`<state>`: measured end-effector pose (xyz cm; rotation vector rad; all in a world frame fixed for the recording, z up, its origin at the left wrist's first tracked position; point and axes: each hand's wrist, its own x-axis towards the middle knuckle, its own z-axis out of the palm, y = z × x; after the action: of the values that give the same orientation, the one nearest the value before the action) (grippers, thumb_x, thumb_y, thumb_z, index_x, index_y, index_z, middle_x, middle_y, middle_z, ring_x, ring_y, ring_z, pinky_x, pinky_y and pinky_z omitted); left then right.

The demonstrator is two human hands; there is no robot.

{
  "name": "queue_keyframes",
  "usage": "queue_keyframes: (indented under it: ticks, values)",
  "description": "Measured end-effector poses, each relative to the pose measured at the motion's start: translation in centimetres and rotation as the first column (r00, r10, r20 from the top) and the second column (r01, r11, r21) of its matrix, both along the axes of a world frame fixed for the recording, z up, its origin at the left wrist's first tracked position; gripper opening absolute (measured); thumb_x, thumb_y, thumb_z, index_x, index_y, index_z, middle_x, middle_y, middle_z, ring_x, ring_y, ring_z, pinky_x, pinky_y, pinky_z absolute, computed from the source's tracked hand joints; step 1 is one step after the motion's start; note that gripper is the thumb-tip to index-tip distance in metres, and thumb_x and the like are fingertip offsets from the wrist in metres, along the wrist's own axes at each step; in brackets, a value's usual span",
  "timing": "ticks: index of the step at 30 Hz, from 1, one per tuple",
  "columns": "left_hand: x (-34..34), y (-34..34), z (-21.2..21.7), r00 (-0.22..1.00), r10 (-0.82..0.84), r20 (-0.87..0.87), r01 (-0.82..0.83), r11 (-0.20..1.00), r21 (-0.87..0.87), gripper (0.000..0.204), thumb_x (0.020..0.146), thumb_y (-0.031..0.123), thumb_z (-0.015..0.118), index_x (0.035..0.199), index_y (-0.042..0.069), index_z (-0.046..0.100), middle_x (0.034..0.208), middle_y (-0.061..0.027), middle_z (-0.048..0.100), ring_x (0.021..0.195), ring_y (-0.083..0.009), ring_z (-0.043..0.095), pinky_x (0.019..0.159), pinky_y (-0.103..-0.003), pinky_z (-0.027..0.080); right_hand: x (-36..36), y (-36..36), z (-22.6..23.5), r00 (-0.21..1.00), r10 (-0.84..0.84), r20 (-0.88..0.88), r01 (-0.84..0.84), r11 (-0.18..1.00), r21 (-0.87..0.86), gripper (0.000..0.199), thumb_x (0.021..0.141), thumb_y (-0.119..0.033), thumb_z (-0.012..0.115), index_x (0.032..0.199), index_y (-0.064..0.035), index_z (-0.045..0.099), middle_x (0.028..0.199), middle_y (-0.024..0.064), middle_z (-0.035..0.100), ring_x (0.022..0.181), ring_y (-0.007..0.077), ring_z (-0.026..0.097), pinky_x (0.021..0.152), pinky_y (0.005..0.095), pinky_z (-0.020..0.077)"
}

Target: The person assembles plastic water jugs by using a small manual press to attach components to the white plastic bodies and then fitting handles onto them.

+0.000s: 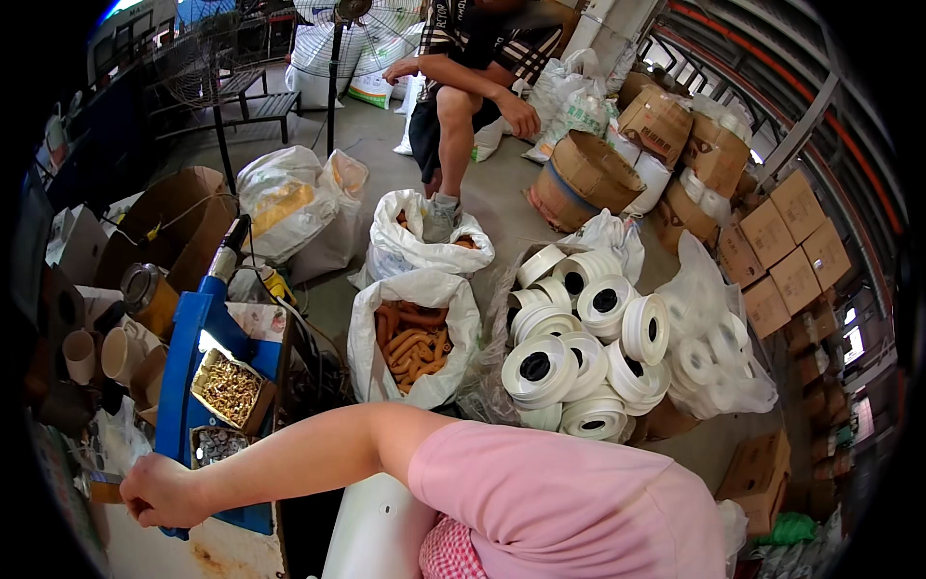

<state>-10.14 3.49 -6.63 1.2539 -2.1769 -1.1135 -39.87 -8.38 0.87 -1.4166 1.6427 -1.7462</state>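
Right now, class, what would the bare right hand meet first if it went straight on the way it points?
Probably the small yellow-brown, block-shaped object just left of the right hand, though depth there is unclear.

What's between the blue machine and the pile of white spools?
In the head view, mostly an open white sack of orange curved pieces.

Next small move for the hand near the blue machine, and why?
Probably bring the right hand over to the brass-coloured pieces and take one: they lie loose and heaped beside the blue machine, seemingly within easy reach. The hand is curled and whether it already holds something can't be told, so check that first.
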Motion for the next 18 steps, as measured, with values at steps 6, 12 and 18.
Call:
queue_keyframes:
  ticks: [6, 12, 18]
  values:
    - [-0.9, -0.4, -0.2, 1.0, -0.015, -0.005, 0.015, 1.0, 0.015, 0.036, 0.09, 0.02, 0.059, 0.12, 0.0, 0.065, 0.117, -0.0189, 0.067, 0.105, -0.0327, 0.063, 0.095, -0.043, 0.049, 0.1, -0.1, -0.3, 1.0, -0.006, -0.025, 0.005, 1.0, -0.015, 0.01, 0.069, -0.015, 0.077, 0.072, -0.0072, 0.071, 0.073, 0.0081, 0.071, 0.073, 0.0261, 0.069, 0.069, 0.0364, 0.0536]
    - [-1.5, -0.9, -0.5, 1.0, -0.026, -0.01, 0.026, 0.999, 0.027, 0.037, 0.089, 0.019, 0.058, 0.12, 0.0, 0.064, 0.118, -0.0185, 0.066, 0.106, -0.0322, 0.063, 0.095, -0.043, 0.049, 0.1, 1.1, 0.1, 0.996, 0.076, 0.045, -0.075, 0.997, -0.025, 0.009, 0.074, -0.01, 0.075, 0.077, -0.0069, 0.067, 0.074, 0.0081, 0.068, 0.075, 0.0283, 0.067, 0.07, 0.038, 0.0519]
    - [-1.9, -1.5, -1.0, 0.999, -0.025, -0.03, 0.026, 0.999, 0.031, 0.037, 0.089, 0.018, 0.058, 0.121, 0.0, 0.063, 0.118, -0.018, 0.066, 0.107, -0.0316, 0.062, 0.096, -0.043, 0.049, 0.0, 5.0, -2.8, 0.978, -0.082, -0.19, 0.021, 0.953, -0.303, 0.015, 0.08, -0.017, 0.075, 0.077, -0.0069, 0.064, 0.082, 0.0069, 0.062, 0.083, 0.0284, 0.064, 0.071, 0.0388, 0.0505]
